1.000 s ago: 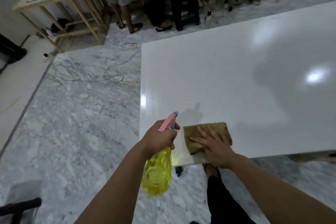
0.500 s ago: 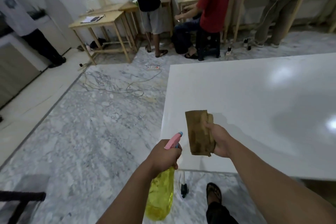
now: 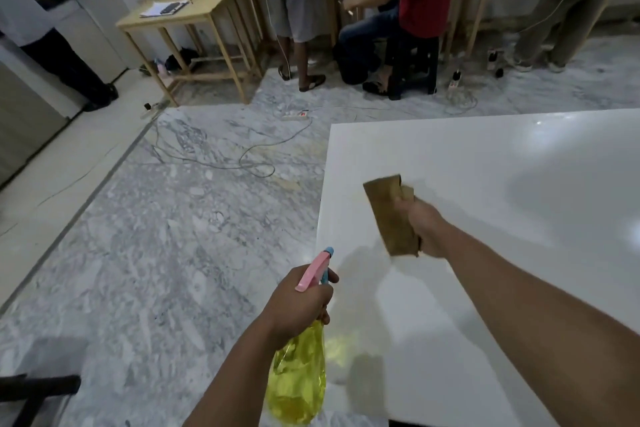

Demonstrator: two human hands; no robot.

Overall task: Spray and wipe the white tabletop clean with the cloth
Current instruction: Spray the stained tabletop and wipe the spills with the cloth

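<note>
Left hand (image 3: 298, 308) clamped on yellow spray bottle (image 3: 298, 378) with pink trigger at white bench (image 3: 519, 184) corner, right hand (image 3: 425, 228) gripping folded brown cloth (image 3: 389, 215) raised above bench, marble floor (image 3: 156, 236) alongside

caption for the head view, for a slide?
Left hand holds yellow spray bottle by the white tabletop; right hand lifts the brown cloth.
</note>
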